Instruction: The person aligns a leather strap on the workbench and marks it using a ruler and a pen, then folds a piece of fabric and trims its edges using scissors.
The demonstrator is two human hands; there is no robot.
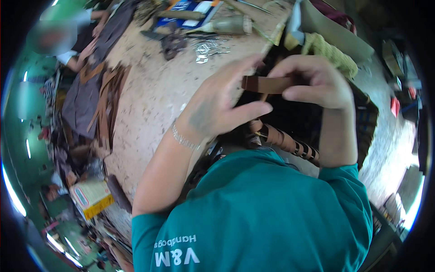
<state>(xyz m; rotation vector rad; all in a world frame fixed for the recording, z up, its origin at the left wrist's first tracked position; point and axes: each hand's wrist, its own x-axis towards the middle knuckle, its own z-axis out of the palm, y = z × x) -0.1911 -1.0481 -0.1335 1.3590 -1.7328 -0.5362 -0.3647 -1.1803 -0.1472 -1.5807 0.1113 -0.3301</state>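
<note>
A short brown leather strap (pixel 272 85) is pinched between the thumb and fingers of my right hand (pixel 319 84), its darker end pointing left. My left hand (pixel 222 97) is just left of that end, thumb stretched out and fingers apart, and it does not appear to grip anything. Some of its fingertips are blurred or lost against the dark area behind. Below the hands, beside my lap, hangs a longer tan leather strip (pixel 285 140) with dark gaps along it.
Silver metal buckles (pixel 210 47) lie on the worn table (pixel 145 104) beyond my left hand. Behind them are a glass bottle (pixel 231 25) and a blue packet (pixel 192 9). Brown leather strips (pixel 108 99) drape at left, near another person's hands (pixel 86 52). A yellow-green cloth (pixel 331 52) sits right.
</note>
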